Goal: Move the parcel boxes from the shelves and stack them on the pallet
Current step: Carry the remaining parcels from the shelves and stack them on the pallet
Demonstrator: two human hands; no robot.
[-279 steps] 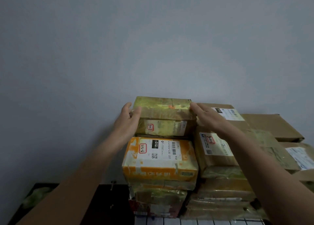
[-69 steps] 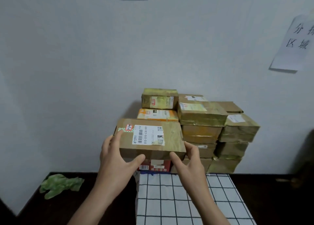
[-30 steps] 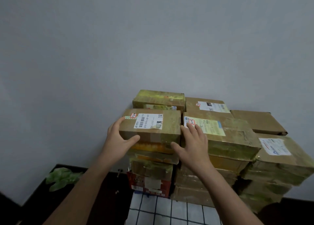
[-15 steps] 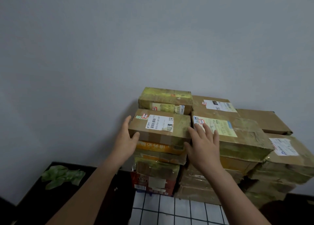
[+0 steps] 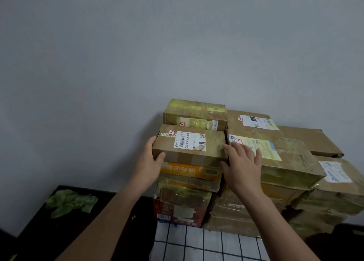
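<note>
A brown parcel box (image 5: pixel 197 156) with a white barcode label lies on top of an orange box (image 5: pixel 189 171), at the front of the left column of the stack. My left hand (image 5: pixel 151 162) holds its left end, fingers along the side and thumb hooked at the front lower edge. My right hand (image 5: pixel 242 166) is at the box's right end, its spread, straight fingers lying over the neighbouring taped box (image 5: pixel 285 158). A yellow-taped box (image 5: pixel 195 111) sits just behind the brown one.
Several taped parcels are stacked against the grey wall (image 5: pixel 137 54), stepping down to the right. Under them lies a white sheet with a black grid (image 5: pixel 197 243). A crumpled green rag (image 5: pixel 71 201) lies on the dark surface at the left.
The brown box, carried in both hands 2.3 s ago, now rests on the orange box. My right hand has opened and its fingers have slid onto the neighbouring box.
</note>
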